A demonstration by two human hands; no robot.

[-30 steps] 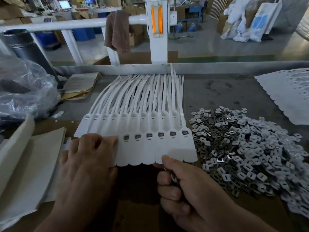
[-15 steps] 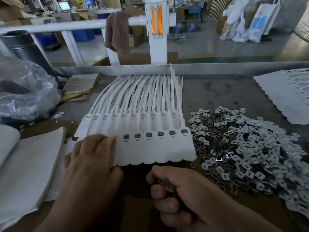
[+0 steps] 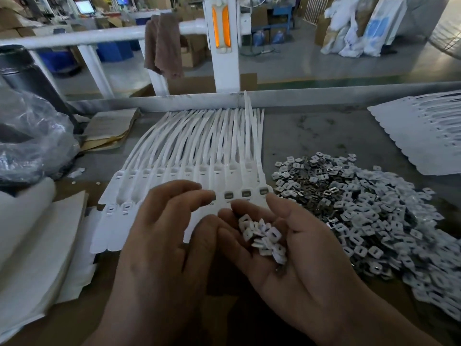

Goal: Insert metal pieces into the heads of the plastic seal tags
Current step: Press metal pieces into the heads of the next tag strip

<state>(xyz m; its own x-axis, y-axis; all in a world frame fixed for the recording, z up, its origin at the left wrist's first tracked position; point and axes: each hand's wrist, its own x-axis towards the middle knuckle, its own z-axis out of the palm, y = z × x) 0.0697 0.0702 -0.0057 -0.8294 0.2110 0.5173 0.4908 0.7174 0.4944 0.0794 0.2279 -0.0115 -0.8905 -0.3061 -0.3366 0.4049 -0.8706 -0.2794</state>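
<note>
Seal tags (image 3: 199, 146) lie with straps pointing away, heads near. The right hand (image 3: 299, 265), fisted before, now cups metal pieces (image 3: 262, 238), fingers apart. The left hand (image 3: 159, 240) has lifted, fingers relaxed.

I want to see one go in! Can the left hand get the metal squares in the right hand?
Probably yes: the left hand is right beside the cupped right hand, whose small square metal pieces lie uncovered.

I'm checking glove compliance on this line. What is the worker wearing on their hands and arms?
Nothing that shows. The left hand and right hand are both bare, with no gloves, rings or finger cots. Both wrists and forearms are uncovered as far as the bottom edge of the view, with no sleeve, watch or band in sight.
</note>
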